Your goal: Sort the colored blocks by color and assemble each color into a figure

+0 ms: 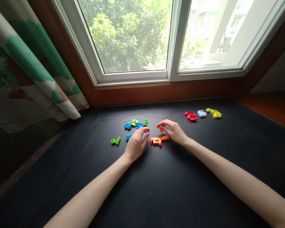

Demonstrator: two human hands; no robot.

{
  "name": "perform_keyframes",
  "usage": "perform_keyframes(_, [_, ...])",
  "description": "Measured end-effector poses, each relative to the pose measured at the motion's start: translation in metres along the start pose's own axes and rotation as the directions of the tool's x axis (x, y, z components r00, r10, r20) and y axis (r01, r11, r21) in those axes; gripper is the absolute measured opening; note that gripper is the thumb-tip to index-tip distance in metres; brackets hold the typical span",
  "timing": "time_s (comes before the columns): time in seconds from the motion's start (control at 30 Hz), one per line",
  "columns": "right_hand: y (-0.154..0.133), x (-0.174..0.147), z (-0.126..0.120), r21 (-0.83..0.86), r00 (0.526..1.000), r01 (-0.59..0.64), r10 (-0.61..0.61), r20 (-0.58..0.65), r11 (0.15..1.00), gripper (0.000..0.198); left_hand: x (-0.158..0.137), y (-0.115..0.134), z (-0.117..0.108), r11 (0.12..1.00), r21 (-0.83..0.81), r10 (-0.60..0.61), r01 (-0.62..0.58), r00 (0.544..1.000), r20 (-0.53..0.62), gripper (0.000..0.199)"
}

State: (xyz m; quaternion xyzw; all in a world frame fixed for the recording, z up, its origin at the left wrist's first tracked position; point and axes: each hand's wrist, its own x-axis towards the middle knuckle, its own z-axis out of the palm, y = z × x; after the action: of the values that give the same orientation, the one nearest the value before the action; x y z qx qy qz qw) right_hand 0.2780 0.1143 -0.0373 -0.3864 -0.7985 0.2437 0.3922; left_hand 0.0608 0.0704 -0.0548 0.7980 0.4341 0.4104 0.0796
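My right hand [173, 130] pinches a small orange plastic piece [161, 129] between thumb and fingers, just above the black surface. Below it lie more orange plastic pieces [156, 141], one of them long and slanting to the right. To their left is my left hand [137, 143], its thumb and fingers apart with nothing between them. It partly covers a blue plastic piece [129, 137]. Beyond it sit several blue pieces [127, 126] and green pieces [134, 123] close together. A separate green piece [115, 141] lies farther left.
Toward the back right are red pieces [190, 116], a white piece [201, 113] and yellow pieces [214, 113]. A window [135, 77] with a white frame borders the far edge of the black surface [156, 190]. A patterned curtain [45, 72] hangs at the left.
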Motion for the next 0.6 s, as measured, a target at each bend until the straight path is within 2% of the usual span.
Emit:
perform_keyframes(0.13, [0.003, 0.018, 0.011, -0.011, 0.981, 0.030, -0.027, 0.190, 0.999, 0.014, 0.000, 0.000, -0.001, 0.998, 0.045, 0.039, -0.039, 0.999, 0.008, 0.022])
perform_keyframes(0.2, [0.004, 0.023, 0.016, -0.015, 0.972, 0.031, -0.026, 0.232, 0.999, 0.012, 0.000, 0.000, -0.001, 0.997, 0.062, 0.042, -0.042, 0.999, 0.005, 0.024])
perform_keyframes(0.3, [0.002, 0.021, 0.017, -0.116, 0.979, 0.065, -0.041, 0.199, 0.991, 0.014, 0.000, -0.001, -0.001, 0.997, 0.067, 0.034, -0.036, 0.999, 0.036, 0.028])
perform_keyframes(0.4, [-0.002, 0.008, 0.010, -0.251, 0.988, 0.104, -0.070, 0.138, 0.962, 0.018, 0.000, -0.004, 0.000, 0.997, 0.063, 0.041, -0.049, 0.992, 0.121, 0.039])
perform_keyframes(0.5, [-0.006, -0.012, 0.003, -0.298, 0.987, 0.132, -0.099, 0.124, 0.945, 0.021, -0.001, -0.006, 0.003, 0.995, 0.062, 0.064, -0.076, 0.980, 0.187, 0.048])
perform_keyframes(0.6, [-0.006, -0.029, 0.001, -0.298, 0.980, 0.177, -0.139, 0.145, 0.938, 0.029, -0.001, -0.007, 0.004, 0.997, 0.045, 0.055, -0.066, 0.977, 0.205, 0.047])
